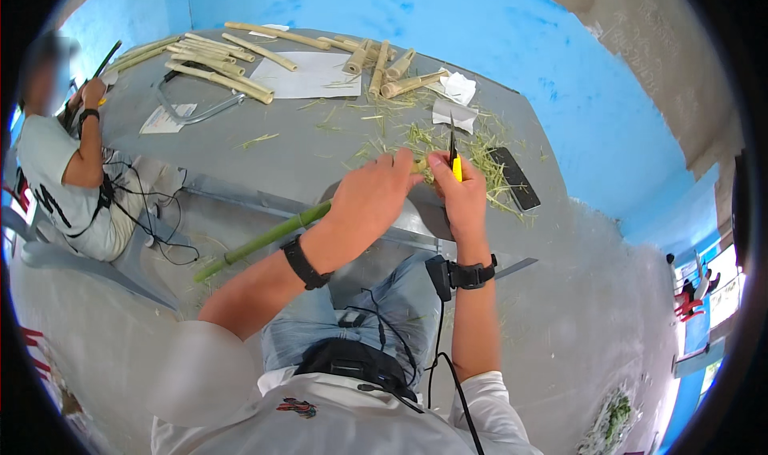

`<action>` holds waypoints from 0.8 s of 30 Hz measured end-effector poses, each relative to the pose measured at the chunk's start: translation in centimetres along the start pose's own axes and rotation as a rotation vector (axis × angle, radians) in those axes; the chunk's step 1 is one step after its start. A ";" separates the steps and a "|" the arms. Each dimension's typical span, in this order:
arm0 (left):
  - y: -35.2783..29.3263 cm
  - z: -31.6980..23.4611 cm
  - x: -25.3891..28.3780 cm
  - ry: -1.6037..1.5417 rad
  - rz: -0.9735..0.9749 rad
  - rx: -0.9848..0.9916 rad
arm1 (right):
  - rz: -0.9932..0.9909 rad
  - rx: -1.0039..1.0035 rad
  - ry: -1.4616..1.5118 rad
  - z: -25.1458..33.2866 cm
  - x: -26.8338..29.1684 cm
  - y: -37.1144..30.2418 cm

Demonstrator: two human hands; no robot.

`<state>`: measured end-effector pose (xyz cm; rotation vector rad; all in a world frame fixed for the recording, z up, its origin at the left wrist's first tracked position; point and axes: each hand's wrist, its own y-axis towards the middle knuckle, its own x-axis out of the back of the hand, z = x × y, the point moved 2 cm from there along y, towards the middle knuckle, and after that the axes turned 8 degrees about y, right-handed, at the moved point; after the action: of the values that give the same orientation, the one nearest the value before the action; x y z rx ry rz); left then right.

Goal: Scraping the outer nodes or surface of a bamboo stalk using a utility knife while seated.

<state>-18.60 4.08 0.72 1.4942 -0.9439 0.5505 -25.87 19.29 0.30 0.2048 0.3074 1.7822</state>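
Observation:
My left hand (370,195) is closed around a green bamboo stick (276,239), which runs out below it toward the lower left. The stick's pale end shows between my two hands. In my right hand (460,187) is a knife (457,167) with a yellow and black handle, its pointed blade turned up and away from me. The right fingers are close beside the bamboo end; whether the thumb touches it I cannot tell. Pale green shavings (488,163) lie scattered on the grey table (304,147) just beyond my hands.
A black phone (514,179) lies right of the shavings. Farther back are several bamboo pieces (220,59), white paper (308,75), crumpled tissue (458,88) and a hacksaw frame (196,117). Another person (68,151) sits at the left. Cables hang by my lap.

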 end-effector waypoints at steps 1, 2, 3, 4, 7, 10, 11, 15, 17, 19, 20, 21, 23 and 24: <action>0.1 -0.2 0.2 0.004 0.014 -0.011 | -0.024 -0.031 0.035 0.3 0.1 -0.2; 0.2 -0.3 0.3 -0.027 0.048 0.009 | -0.047 -0.063 0.070 0.3 0.3 -0.3; 0.2 -0.3 0.3 -0.058 0.081 0.031 | -0.058 -0.071 0.080 -0.1 0.7 -0.2; 0.2 -0.3 0.3 -0.056 0.096 0.017 | -0.065 -0.089 0.282 -0.2 1.3 0.1; -0.9 1.1 0.8 -0.102 0.051 0.020 | -0.083 -0.097 0.557 -0.5 1.5 0.1; -3.6 2.9 1.7 -0.121 -0.007 0.079 | -0.155 -0.118 0.575 -0.6 1.0 0.1; -4.4 3.2 2.5 -0.118 -0.113 0.054 | -0.161 -0.126 0.576 -0.6 1.2 0.0; -7.7 4.0 5.0 -0.069 -0.206 0.231 | -0.176 -0.108 0.640 -1.0 1.4 0.2; -8.8 4.7 5.4 -0.072 -0.176 0.245 | -0.165 -0.091 0.644 -0.9 1.5 0.3; -9.3 4.9 5.5 -0.080 -0.151 0.261 | -0.150 -0.094 0.629 -0.6 1.5 0.2; -9.0 4.8 5.5 -0.061 -0.128 0.186 | -0.152 -0.086 0.636 -0.4 1.4 0.2; -8.7 4.7 5.4 -0.045 -0.106 0.110 | -0.155 -0.076 0.639 -0.2 1.5 0.2; -7.2 4.2 4.8 -0.123 -0.085 0.042 | -0.127 -0.070 0.617 -0.6 2.1 0.3; -6.6 3.8 4.5 -0.188 -0.061 -0.035 | -0.109 -0.068 0.627 -0.7 2.2 0.3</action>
<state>-11.48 -1.09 -0.14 1.5578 -1.0439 0.3516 -26.88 21.25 -0.35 -0.4235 0.6866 1.7088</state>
